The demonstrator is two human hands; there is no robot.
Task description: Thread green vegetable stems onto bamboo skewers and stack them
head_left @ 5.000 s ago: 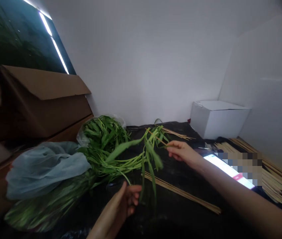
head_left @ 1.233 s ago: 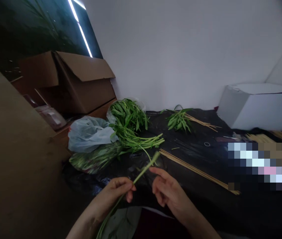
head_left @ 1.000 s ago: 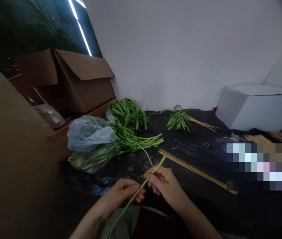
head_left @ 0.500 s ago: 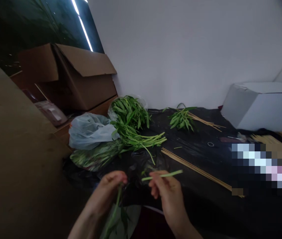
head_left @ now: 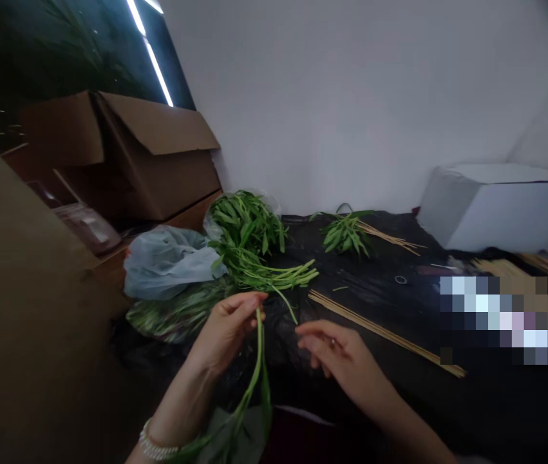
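Observation:
My left hand (head_left: 235, 325) pinches a green leafy stalk (head_left: 257, 354) near its cut end. The stalk hangs down in front of me, its long narrow leaves at the bottom. My right hand (head_left: 336, 351) is loosely curled, with thumb and forefinger slightly apart and no stem visible between them. Its fingertips are close to the tip of a single stem (head_left: 287, 306) that sticks out from the pile. Just beyond both hands lies that pile of leafy greens (head_left: 274, 276), cut ends pointing right. Thin wooden sticks (head_left: 384, 332) lie to the right of it.
Black plastic sheeting (head_left: 365, 303) covers the table. A pale plastic bag (head_left: 167, 261) and bagged greens (head_left: 172, 312) are at left, before an open cardboard box (head_left: 172, 180). Farther back are a small leafy bunch (head_left: 345, 233) with sticks and a white box (head_left: 519, 209) at right.
The short piece of stem is gone from my right hand, which has moved slightly right. My left hand has risen and moved right with the leafy stalk. The view has shifted slightly.

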